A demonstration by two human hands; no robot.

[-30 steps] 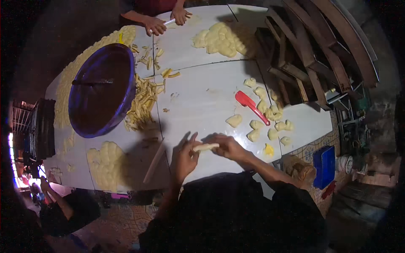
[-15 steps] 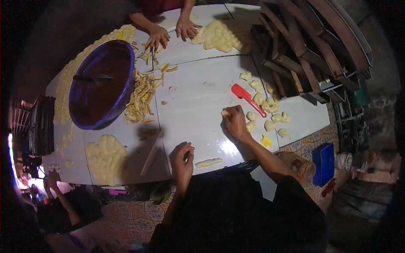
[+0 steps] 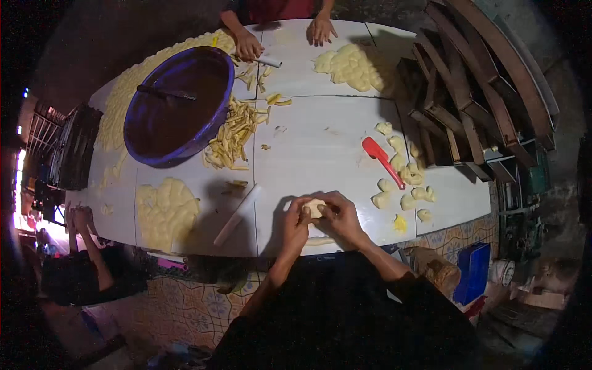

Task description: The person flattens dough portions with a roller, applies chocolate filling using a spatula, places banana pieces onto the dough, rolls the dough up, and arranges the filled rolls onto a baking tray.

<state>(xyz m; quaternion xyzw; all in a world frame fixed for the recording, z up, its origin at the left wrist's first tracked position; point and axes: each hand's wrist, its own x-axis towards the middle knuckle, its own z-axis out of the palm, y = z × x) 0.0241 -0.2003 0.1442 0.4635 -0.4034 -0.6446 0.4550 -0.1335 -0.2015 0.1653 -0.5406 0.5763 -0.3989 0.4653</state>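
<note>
Near the front edge of the white table, my left hand (image 3: 296,217) and my right hand (image 3: 339,214) are closed together on a small pale dough piece (image 3: 313,208), thumbs pressing on it. Just below them lies a long dough strip (image 3: 319,242). A pale rolling rod (image 3: 237,215) rests at an angle to the left of my hands. To their right are several dough lumps (image 3: 408,201), a red spatula (image 3: 382,160) and a yellow blob (image 3: 399,222).
A big purple tub (image 3: 179,117) of dark contents has cut yellow strips (image 3: 234,135) beside it. Spread dough pieces (image 3: 166,213) cover parts of the table. Stacked brown trays (image 3: 475,92) stand at the right. A co-worker's hands (image 3: 250,44) work across the table; another person (image 3: 92,259) is at the lower left.
My right hand took a piece from the right and brought it to my left hand. The dough strip was left at the table edge. The co-worker's hands moved apart.
</note>
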